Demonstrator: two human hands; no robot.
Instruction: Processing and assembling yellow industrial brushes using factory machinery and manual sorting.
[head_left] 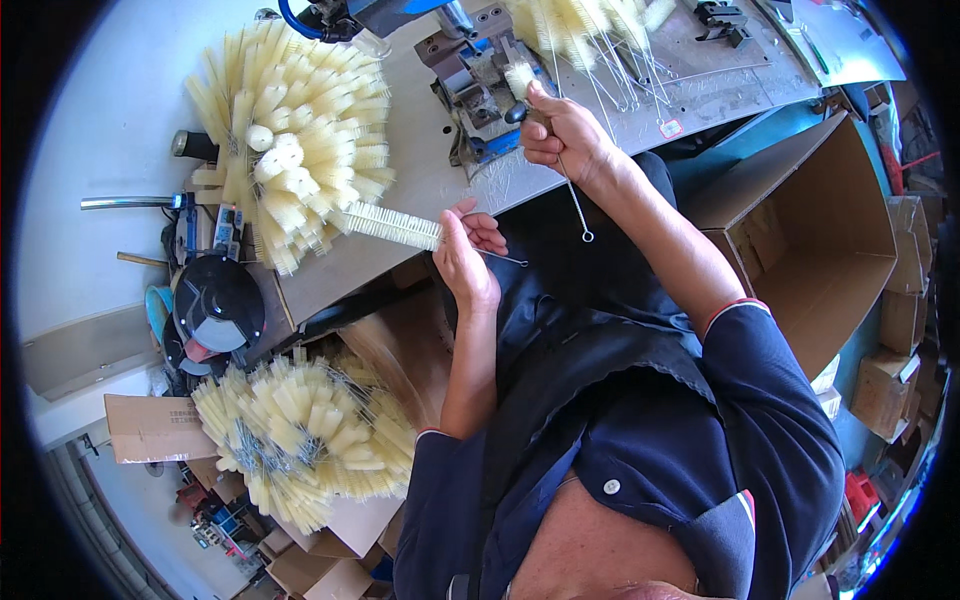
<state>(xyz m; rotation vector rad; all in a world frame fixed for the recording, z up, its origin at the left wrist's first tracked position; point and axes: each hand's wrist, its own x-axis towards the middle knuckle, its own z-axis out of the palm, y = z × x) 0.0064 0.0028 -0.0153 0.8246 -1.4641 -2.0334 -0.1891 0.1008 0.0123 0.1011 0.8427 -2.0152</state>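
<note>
Left hand [464, 262]: closed on one cream brush [395, 226], with some fingers loose; bristles pointing left, thin tail with a tiny loop poking out right.
Right hand [572, 135]: fingers shut round one wire [575, 195] with a loop at the low end; a bristly tip [518, 78] just past the fingers, maybe part of the same brush. Touching the black knob [515, 113] or not: cannot tell.
Cream brush: above the lap, in front of the bench [425, 170], near the big pile.
Brushes done: bristles and loop both already on the left-hand one, so perhaps all made.
Brushes to go: perhaps the one by the machine [470, 85], then more from a pile; which piles done and which waiting, cannot tell.
Piles: three; one big pile [310, 120] on the bench at left, one back pile [570, 30] past the machine, one low pile [300, 430] below the bench. Too many brushes to count.
Held things: two, one in each hand.
Metal machine: one.
Big open box [810, 245] at right: one.
</note>
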